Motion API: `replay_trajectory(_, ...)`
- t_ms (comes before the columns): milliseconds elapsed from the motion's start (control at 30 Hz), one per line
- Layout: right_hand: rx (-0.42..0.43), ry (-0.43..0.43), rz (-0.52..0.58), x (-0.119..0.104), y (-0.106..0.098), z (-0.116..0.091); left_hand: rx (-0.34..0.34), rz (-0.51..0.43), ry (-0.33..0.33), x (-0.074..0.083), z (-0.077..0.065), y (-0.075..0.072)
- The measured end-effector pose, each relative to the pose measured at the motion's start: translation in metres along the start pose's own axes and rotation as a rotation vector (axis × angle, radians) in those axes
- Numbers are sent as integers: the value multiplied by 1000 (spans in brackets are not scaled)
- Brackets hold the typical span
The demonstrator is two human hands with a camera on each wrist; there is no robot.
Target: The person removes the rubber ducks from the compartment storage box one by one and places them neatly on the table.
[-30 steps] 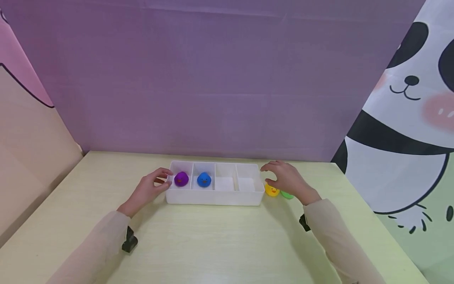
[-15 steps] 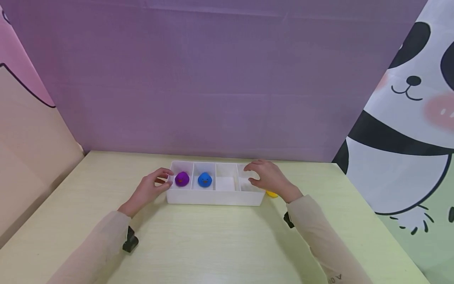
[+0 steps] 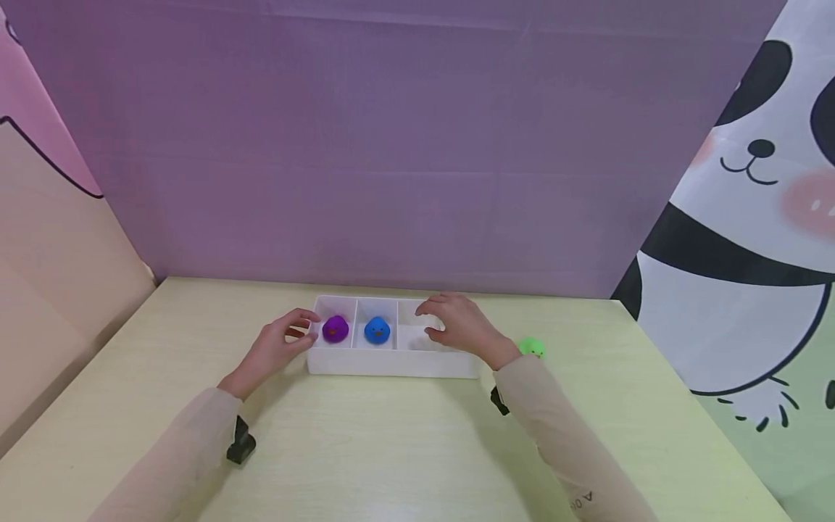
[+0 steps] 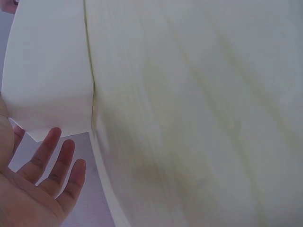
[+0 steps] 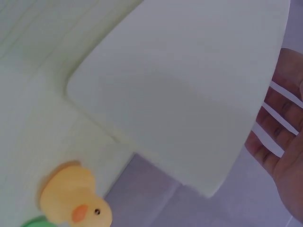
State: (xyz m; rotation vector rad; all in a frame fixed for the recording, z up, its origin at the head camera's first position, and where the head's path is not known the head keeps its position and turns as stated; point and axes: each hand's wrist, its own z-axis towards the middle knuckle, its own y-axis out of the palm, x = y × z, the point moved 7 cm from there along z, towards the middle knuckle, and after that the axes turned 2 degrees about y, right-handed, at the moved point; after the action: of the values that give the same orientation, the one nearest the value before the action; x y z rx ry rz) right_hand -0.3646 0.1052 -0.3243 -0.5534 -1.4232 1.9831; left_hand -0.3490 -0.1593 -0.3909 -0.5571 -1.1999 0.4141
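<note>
A long white box [image 3: 391, 364] with several compartments stands on the table. In its leftmost compartment sits a purple toy duck [image 3: 335, 329], and a blue toy duck [image 3: 377, 330] occupies the one beside it. My left hand [image 3: 277, 346] is at the box's left end, thumb and forefinger right at the rim; in the left wrist view its other fingers [image 4: 56, 172] are loosely bent. Above the right-hand compartments hovers my right hand [image 3: 462, 326], thumb and fingers apart, nothing visible between them. A yellow toy duck [image 5: 78, 196] shows beyond the box's end in the right wrist view.
A green toy duck [image 3: 531, 346] rests on the pale wooden table [image 3: 365, 442], right of the box. My right forearm hides the yellow duck in the head view. A purple backdrop [image 3: 391, 159] rises behind the table, with a panda picture [image 3: 750, 217] at right.
My right hand has moved left, from beside the box above the yellow and green ducks to over the right-hand compartments. The left hand and the box have stayed put.
</note>
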Motion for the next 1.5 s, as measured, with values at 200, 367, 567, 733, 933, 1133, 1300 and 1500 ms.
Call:
replay_trajectory(200, -12, -33, -29, -12, 7, 14, -7, -3, -7, 0, 0, 1)
replay_trajectory(367, -25, -40, -24, -20, 11, 25, -11, 0, -14, -2, 0, 1)
replay_trajectory(567, -48, -39, 19, -29, 14, 38, -11, 8, -7, -1, 0, 0)
replay_trajectory(733, -80, -26, 27, -33, 20, 47, -9, 9, -5, 0, 0, 0)
replay_trajectory(933, -130, 0, -17, -35, 32, 56, -6, 13, -1, 0, 1, 0)
replay_trajectory(1133, -186, 11, -63, -37, 42, 62, -7, 16, 3, 0, 1, 0)
replay_trajectory(1300, -225, 12, -87, -40, 48, 65, -12, 17, 1, 0, 0, -1)
replay_trajectory(1500, -267, 26, -116, -42, 53, 67, -16, 14, -8, -1, -1, -2)
